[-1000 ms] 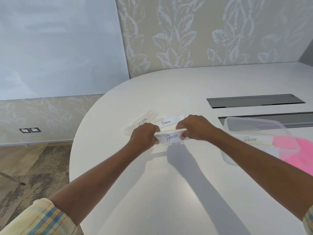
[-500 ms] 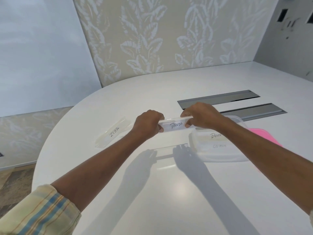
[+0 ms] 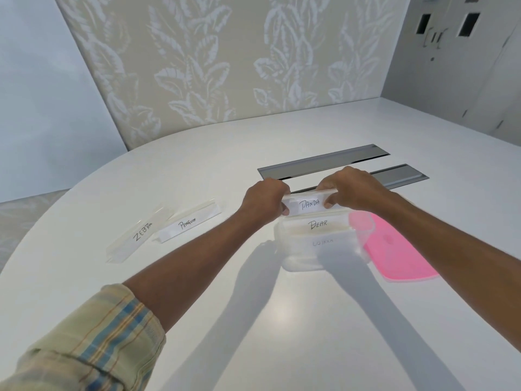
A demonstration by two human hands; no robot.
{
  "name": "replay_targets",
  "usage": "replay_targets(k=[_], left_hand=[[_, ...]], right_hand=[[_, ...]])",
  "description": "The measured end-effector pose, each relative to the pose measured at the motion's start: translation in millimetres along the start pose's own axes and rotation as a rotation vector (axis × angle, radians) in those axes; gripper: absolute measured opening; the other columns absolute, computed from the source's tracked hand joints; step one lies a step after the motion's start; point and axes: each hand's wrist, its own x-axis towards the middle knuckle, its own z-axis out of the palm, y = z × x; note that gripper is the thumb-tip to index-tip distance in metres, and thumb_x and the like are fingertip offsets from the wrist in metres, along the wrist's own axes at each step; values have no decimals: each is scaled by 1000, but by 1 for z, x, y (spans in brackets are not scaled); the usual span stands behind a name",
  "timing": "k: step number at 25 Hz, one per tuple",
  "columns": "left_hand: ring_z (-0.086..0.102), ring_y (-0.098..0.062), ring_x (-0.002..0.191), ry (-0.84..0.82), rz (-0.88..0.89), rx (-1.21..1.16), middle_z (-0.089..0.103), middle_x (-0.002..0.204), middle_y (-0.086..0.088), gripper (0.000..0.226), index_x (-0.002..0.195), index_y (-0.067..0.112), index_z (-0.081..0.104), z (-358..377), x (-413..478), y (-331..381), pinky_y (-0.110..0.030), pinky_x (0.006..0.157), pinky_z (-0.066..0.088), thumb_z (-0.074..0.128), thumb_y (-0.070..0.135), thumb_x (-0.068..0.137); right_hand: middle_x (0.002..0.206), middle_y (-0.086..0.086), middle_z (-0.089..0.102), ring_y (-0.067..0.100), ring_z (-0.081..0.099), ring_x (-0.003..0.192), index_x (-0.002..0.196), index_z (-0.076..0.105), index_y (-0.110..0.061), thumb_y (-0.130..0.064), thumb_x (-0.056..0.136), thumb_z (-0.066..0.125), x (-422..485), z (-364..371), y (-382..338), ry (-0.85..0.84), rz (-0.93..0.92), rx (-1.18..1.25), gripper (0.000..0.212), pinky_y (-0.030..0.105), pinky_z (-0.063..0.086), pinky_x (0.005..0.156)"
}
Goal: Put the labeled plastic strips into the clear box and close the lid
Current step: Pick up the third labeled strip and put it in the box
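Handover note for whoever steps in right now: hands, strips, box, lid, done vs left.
Left hand and right hand: each pinches one end of the PANDA strip, held over the clear box.
In the box: BEAR strip, plus another with faint writing I can't read.
On the table: ZEBRA strip, PENGUIN strip.
Pink lid lies right of the box, off.
Left: PANDA, ZEBRA, PENGUIN in, then lid on.

Pink lid (image 3: 394, 246), white table (image 3: 197, 277), plaid yellow-blue sleeve (image 3: 93, 342), leaf-patterned beige wall (image 3: 225, 60).

Rolled plaid sleeve (image 3: 93, 342), yellow, blue stripes
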Motion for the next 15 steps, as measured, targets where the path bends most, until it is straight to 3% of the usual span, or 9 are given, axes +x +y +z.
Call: replay_targets(k=[7, 11, 15], left_hand=[[61, -26, 125, -56, 7, -36, 66, 134, -1, 56, 136, 26, 66, 31, 36, 28, -31, 82, 41, 84, 32, 84], [61, -26, 124, -125, 8, 16, 65, 134, -1, 57, 135, 25, 66, 41, 47, 30, -33, 83, 44, 86, 31, 82], [64, -28, 119, -180, 11, 74, 67, 131, -3, 59, 135, 23, 66, 51, 53, 29, -32, 79, 41, 88, 29, 80]], right_hand=[[118, -5, 76, 23, 70, 106, 122, 76, -29, -24, 79, 88, 1, 10, 47, -31, 38, 26, 46, 34, 54, 80], [110, -3, 80, 23, 73, 102, 119, 76, -26, -5, 84, 73, 3, 23, 57, -90, 18, 31, 42, 35, 57, 81], [113, -3, 77, 21, 67, 98, 119, 76, -26, -11, 88, 75, 11, 38, 59, -122, -20, -41, 35, 31, 47, 73]])
